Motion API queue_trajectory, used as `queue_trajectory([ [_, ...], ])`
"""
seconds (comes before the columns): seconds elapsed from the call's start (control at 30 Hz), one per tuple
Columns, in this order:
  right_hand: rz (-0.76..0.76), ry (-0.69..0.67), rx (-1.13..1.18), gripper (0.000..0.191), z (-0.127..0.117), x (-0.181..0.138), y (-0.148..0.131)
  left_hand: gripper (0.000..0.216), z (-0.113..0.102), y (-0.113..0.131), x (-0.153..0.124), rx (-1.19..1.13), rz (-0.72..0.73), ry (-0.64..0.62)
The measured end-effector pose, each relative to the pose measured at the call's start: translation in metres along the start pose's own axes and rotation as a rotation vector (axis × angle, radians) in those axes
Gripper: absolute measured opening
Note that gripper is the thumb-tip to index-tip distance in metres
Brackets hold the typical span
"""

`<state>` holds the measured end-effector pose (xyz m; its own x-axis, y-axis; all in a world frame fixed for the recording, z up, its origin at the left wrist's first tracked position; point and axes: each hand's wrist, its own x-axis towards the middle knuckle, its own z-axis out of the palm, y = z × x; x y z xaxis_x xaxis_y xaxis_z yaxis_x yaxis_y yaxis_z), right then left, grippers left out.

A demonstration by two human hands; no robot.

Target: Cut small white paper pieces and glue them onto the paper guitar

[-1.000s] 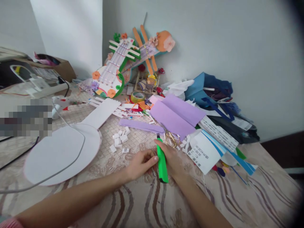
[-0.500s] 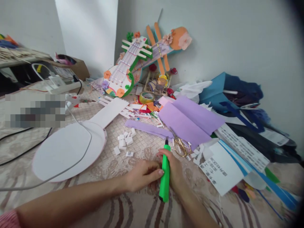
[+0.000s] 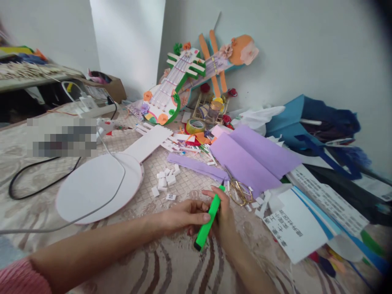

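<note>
Left hand [image 3: 193, 215]: thumb and curled fingers gripping a long, bright green, black-ended tool [image 3: 209, 222].
Right hand [image 3: 223, 214]: closed around the tool's upper part.
Tool: slanted between the hands, above the beige patterned tablecloth [image 3: 171, 267].
Beside right hand: gold-handled metal scissors [image 3: 241, 193].

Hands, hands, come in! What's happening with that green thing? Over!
Left grip and right grip on green tool. Tool slanted, black end nearest the body. Gold-handled scissors lying just beyond right grip.

The handheld tool [image 3: 212, 212] sits right of cut squares [image 3: 170, 179], left of scissors [image 3: 235, 182].
</note>
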<state>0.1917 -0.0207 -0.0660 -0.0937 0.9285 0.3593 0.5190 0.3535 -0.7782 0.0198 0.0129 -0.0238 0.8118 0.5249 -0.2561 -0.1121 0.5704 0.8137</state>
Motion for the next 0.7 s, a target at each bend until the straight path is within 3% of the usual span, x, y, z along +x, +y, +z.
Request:
queue_trajectory([
  [0.1, -0.055, -0.039, -0.030, 0.059, -0.006, 0.001, 0.000, 0.057, -0.001, -0.003, 0.001, 0.024, 0.013, 0.015],
  [0.27, -0.161, -0.075, -0.078, 0.047, -0.015, -0.001, -0.005, 0.054, 0.006, -0.006, 0.002, 0.042, 0.159, 0.117],
  [0.53, -0.048, 0.198, 0.044, 0.033, -0.019, -0.008, -0.013, 0.041, 0.007, -0.013, -0.001, 0.396, 0.222, 0.451],
  [0.7, 0.061, 0.277, 0.102, 0.022, -0.026, 0.014, -0.018, 0.037, 0.013, -0.018, 0.000, 0.259, 0.314, 0.493],
])
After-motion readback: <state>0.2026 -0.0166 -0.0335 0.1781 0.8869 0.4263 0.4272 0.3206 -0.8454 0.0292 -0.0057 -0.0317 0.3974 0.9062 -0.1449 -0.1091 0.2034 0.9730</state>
